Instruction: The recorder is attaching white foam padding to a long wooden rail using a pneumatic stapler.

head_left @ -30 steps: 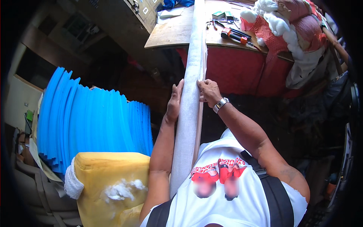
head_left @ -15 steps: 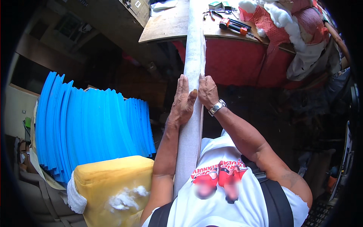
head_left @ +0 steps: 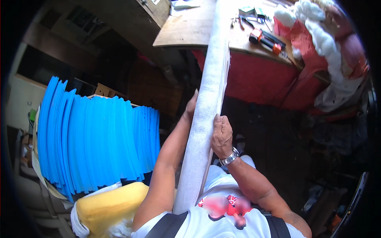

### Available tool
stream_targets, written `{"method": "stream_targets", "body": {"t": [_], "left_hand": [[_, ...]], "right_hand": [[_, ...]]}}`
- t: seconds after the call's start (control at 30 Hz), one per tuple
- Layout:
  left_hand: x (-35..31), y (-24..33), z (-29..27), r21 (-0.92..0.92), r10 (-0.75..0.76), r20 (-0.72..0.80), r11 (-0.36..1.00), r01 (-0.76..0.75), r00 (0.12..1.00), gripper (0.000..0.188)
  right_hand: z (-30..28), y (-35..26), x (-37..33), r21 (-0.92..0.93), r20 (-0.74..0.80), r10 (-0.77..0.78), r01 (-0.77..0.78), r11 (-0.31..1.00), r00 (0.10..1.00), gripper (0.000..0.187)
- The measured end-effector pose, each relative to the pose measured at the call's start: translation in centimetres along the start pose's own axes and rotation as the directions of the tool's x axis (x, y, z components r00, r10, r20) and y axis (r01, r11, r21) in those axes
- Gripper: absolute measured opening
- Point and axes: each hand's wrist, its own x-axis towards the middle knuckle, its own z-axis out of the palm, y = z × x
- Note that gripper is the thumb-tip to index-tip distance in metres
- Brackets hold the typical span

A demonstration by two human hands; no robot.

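A long, pale grey roll of fabric [head_left: 206, 103] slopes from against my body up to the far wooden table. My left hand [head_left: 192, 104] supports it from the left and underneath, with most of the fingers hidden behind the roll. On the other side, lower down, my right hand [head_left: 222, 135] grips the roll's right edge with curled fingers, thumb pointing up along it. A metal watch band circles the right wrist.
Blue foam sheets [head_left: 95, 139] stand stacked at left, behind a yellow foam block [head_left: 107, 206]. On the far wooden table [head_left: 182, 31] lie a black and orange power tool [head_left: 266, 41], pliers [head_left: 241, 23] and white stuffing [head_left: 323, 39]. Red cloth [head_left: 258, 75] hangs below its edge.
My left hand has slid from the top of the roll round to its left side. The right hand sits lower, nearer to me. The roll leans more to the right, and the view has shifted.
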Motion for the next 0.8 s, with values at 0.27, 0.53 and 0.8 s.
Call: {"method": "stream_targets", "body": {"t": [0.27,0.53,0.8], "left_hand": [[8.5,7.1,2.9,-0.022,0.143,0.046,0.99,-0.142,0.989,0.056],[0.8,6.7,7.4,0.832,0.306,0.109,0.493,-0.255,0.946,0.06],[-8.4,5.1,13.9,0.995,0.301,0.074,-0.089,-0.049,0.951,0.068]], "right_hand": [[0.3,0.7,1.6,0.014,0.068,0.001,-0.002,1.0,0.998,0.037],[0.6,1.5,0.5,-0.01,0.015,0.011,-0.011,1.0,1.0,0.035],[0.3,2.2,0.2,0.085,0.036,-0.006,0.003,0.996,0.999,0.035]]}}
